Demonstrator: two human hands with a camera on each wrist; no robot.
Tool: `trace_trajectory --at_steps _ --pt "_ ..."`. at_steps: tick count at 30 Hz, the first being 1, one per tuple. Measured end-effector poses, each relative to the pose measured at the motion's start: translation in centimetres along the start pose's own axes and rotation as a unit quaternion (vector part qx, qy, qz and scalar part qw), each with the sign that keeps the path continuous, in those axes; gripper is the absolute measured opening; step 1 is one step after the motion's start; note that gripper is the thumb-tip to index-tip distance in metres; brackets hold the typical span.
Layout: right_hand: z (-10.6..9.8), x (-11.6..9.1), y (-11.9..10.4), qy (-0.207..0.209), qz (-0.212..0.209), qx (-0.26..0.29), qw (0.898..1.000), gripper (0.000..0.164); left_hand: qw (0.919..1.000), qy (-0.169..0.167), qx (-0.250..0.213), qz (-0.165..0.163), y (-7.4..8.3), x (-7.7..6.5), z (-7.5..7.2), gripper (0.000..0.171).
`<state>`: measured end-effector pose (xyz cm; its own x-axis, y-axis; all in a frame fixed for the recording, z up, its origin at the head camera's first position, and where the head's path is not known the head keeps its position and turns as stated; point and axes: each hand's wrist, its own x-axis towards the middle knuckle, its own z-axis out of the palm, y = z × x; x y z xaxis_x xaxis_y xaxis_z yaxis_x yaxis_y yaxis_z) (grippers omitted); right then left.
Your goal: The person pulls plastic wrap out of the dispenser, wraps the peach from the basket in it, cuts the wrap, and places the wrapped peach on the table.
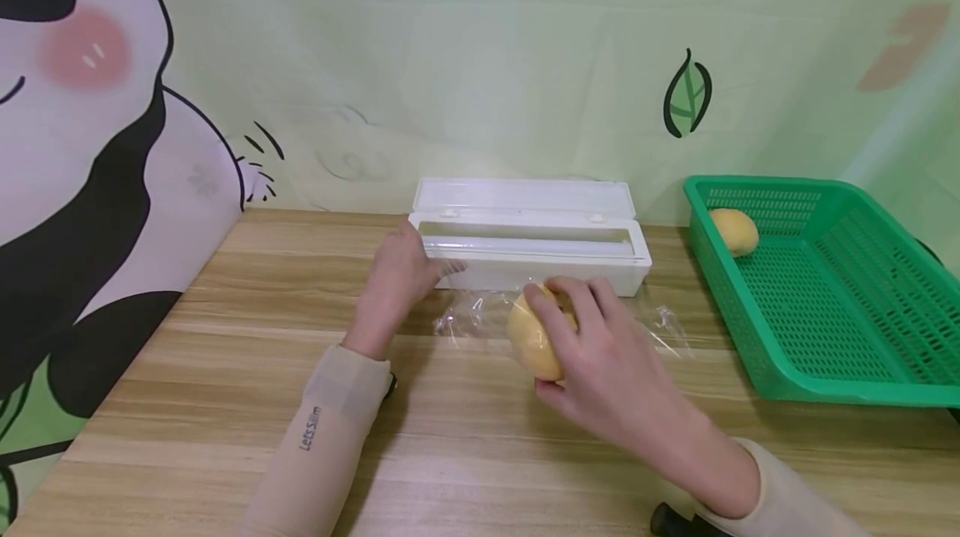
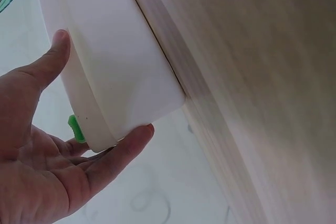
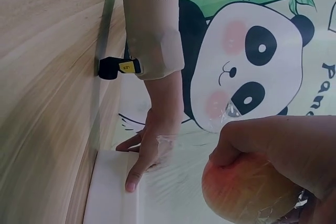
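A white cling film dispenser box (image 1: pixel 536 272) stands on the wooden table, its lid (image 1: pixel 525 197) raised and a film roll (image 1: pixel 525 246) visible inside. My left hand (image 1: pixel 397 270) holds the box's left end; in the left wrist view the thumb (image 2: pixel 55 53) lies along the upper edge and fingers wrap the end. In front of the box, my right hand (image 1: pixel 611 362) grips a yellow peach (image 1: pixel 536 345) with a reddish blush in the right wrist view. Clear film (image 1: pixel 476 316) spreads beside the peach, and some clings to it. Fingers hide the peach's right side.
A green plastic basket (image 1: pixel 780 378) stands at the right, with another yellow peach (image 1: pixel 735 232) in its far left corner. Behind the table (image 1: pixel 247 404) hangs a pale green backdrop (image 1: pixel 517 62) with panda drawings.
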<state>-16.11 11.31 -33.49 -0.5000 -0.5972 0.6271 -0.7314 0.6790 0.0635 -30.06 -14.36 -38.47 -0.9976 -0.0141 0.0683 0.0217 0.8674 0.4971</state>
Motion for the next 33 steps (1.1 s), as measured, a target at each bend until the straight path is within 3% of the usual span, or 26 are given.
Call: trace_trajectory --at_steps 21,33 --pt "-1.3 -1.3 -1.7 0.001 -0.016 0.007 1.000 0.087 0.9988 0.019 0.042 0.013 0.1 -0.1 0.2 0.117" --pt "-2.4 -1.8 -2.7 -0.036 -0.011 0.013 0.999 0.091 0.9989 0.018 0.042 0.012 0.3 -0.3 0.2 0.113"
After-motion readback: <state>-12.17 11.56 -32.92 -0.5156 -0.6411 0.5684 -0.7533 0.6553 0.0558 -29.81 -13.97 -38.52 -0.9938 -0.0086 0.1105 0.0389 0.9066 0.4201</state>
